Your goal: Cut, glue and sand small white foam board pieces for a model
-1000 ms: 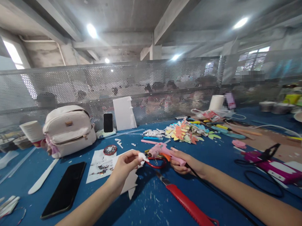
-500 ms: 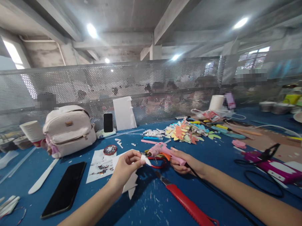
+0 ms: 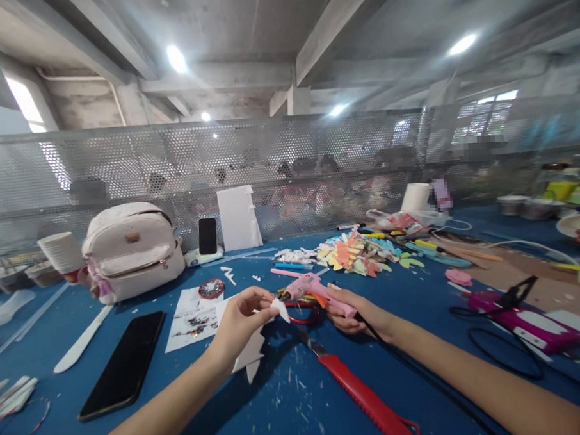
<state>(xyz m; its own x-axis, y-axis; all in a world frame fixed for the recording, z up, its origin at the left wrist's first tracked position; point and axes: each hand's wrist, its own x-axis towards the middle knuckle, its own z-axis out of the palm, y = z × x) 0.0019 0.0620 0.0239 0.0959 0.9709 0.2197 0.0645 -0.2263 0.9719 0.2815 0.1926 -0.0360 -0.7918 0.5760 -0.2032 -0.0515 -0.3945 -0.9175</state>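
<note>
Between the thumb and fingers of my left hand [image 3: 244,319] is a small white cut piece [image 3: 281,309], maybe paper or foam. My right hand [image 3: 354,309] is wrapped round the handle of a pink glue gun [image 3: 309,286] with an orange trigger. Its nozzle points left and sits close to the white piece; whether they touch I cannot tell. Under the glue gun lie red-handled scissors [image 3: 310,318], partly hidden. A red utility knife [image 3: 362,384] rests in front of my hands, blade toward them. White cut scraps [image 3: 250,355] lie beneath my left hand.
A black phone [image 3: 126,362], a printed sheet [image 3: 191,319] and a white backpack [image 3: 130,250] stand or lie to the left. Behind my hands is a heap of coloured cut pieces [image 3: 353,252]. A magenta device [image 3: 530,322] with black cable lies right. A perforated metal screen [image 3: 248,149] spans the back.
The white piece in my left hand has turned slightly and now shows a different side. My right hand and the glue gun stay almost still.
</note>
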